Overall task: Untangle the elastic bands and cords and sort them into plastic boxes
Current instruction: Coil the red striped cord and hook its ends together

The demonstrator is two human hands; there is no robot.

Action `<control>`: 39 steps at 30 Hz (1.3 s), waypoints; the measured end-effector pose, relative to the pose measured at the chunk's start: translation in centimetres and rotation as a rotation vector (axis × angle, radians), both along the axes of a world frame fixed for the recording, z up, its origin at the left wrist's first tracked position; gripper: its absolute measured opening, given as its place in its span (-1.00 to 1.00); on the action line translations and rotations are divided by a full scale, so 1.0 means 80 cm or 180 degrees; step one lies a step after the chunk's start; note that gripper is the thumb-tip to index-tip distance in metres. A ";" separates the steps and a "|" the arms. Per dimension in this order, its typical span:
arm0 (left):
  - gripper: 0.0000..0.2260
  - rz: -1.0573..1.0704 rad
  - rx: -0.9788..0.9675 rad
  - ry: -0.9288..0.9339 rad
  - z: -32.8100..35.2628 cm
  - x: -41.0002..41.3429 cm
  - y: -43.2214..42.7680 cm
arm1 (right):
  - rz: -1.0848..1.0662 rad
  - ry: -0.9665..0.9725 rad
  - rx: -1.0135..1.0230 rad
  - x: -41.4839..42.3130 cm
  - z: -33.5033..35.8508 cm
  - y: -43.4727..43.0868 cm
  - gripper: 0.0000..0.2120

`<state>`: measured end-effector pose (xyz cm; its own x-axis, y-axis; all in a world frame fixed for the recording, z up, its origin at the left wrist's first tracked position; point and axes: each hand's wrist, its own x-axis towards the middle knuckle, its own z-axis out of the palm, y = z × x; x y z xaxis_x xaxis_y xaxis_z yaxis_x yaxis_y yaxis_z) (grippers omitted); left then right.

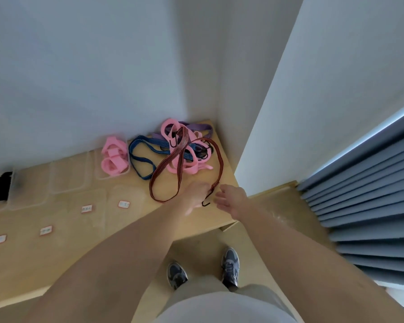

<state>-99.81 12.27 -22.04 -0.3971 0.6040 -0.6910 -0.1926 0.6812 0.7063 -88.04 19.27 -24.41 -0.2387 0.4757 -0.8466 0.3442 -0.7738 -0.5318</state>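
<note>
L hand (197, 194) is blurred, right against the hook end of the red-black cord (221, 166); can't tell if it grips. R hand (231, 198) is just beside the hook, fingers loose & spread, holding nothing. Beyond both hands is the tangle of pink, blue & purple bands (184, 148); further L of it, a clear box (98, 166) w/ pink bands.

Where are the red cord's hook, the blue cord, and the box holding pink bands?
Hook (205, 203): head view, bottom of its black curve.
Blue cord (130, 153): head view, left side of its loop.
Box (98, 166): head view, its clear left wall.
</note>
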 end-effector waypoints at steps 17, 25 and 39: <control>-0.81 0.0289 -0.0232 -0.0560 -0.008 0.008 -0.015 | 0.0384 -0.0165 0.0499 -0.009 -0.021 -0.013 -0.84; -0.69 0.0423 0.0077 -0.0479 0.020 0.008 -0.007 | 0.0920 0.0279 0.1072 0.017 0.014 0.009 -0.81; -0.45 0.0557 0.1628 0.1127 0.182 0.011 0.026 | 0.1174 0.1787 0.2105 0.012 0.192 0.079 -0.83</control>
